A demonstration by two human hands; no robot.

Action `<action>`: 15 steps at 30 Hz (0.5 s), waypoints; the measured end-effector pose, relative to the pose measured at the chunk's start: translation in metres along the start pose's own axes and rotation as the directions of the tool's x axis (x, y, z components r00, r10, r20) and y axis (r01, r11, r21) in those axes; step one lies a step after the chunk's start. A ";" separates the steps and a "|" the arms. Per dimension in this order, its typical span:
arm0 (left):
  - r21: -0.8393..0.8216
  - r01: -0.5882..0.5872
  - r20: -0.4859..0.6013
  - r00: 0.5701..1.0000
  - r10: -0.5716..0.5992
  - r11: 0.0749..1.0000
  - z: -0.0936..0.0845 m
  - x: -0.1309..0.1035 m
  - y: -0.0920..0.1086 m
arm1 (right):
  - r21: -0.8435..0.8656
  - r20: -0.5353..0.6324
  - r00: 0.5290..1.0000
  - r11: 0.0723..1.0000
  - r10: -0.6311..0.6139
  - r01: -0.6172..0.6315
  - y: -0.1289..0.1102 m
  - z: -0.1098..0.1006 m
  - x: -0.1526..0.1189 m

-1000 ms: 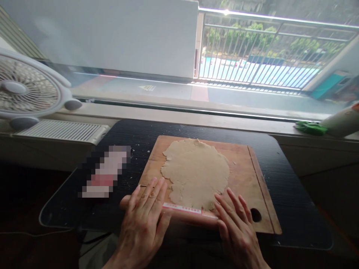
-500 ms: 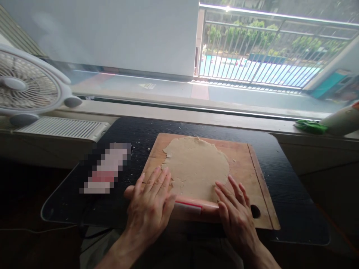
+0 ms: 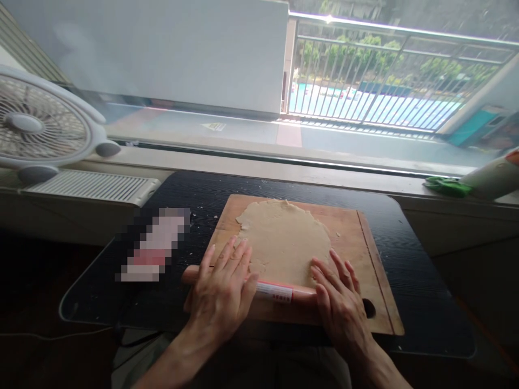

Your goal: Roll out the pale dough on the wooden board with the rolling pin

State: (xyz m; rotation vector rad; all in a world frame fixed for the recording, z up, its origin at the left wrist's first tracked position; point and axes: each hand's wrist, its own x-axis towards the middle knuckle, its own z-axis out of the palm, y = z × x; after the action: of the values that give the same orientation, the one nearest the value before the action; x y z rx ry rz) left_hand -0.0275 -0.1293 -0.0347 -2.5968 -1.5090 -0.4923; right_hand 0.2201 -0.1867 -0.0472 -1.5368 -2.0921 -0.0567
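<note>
A flattened sheet of pale dough (image 3: 286, 235) with ragged edges lies on a wooden cutting board (image 3: 352, 248). Across the near edge of the dough runs a wooden rolling pin (image 3: 304, 295) with a white and red label. My left hand (image 3: 223, 294) rests palm down over the pin's left part, its fingers stretched forward past it toward the dough's left edge. Over the pin's right part lies my right hand (image 3: 343, 302), also flat, with fingertips at the dough's lower right edge. Both hands are open, and the palms hide the pin beneath them.
The board sits on a black table (image 3: 421, 292) with crumbs on it. A blurred-out flat object (image 3: 156, 246) lies to its left. Beyond are a white fan (image 3: 44, 121), a window sill (image 3: 259, 166) and a green cloth (image 3: 448, 186) at right.
The rolling pin has rolled slightly away from me, and more of its label shows. My left hand has shifted a little to the right; my right hand has barely moved.
</note>
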 end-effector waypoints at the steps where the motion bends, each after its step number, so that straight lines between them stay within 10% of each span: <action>1: 0.000 -0.011 0.003 1.000 0.011 1.000 0.000 -0.001 0.000 | -0.006 0.012 1.000 1.000 -0.013 0.014 0.000 -0.001 -0.002; 15: -0.022 0.012 0.035 0.999 -0.011 1.000 -0.001 0.017 0.003 | -0.049 0.017 1.000 0.999 0.009 -0.008 0.002 0.000 0.007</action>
State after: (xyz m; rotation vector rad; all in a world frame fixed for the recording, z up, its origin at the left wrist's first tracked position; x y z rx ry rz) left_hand -0.0175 -0.1176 -0.0277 -2.6285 -1.5388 -0.4700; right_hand 0.2208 -0.1800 -0.0448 -1.5801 -2.1119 -0.0925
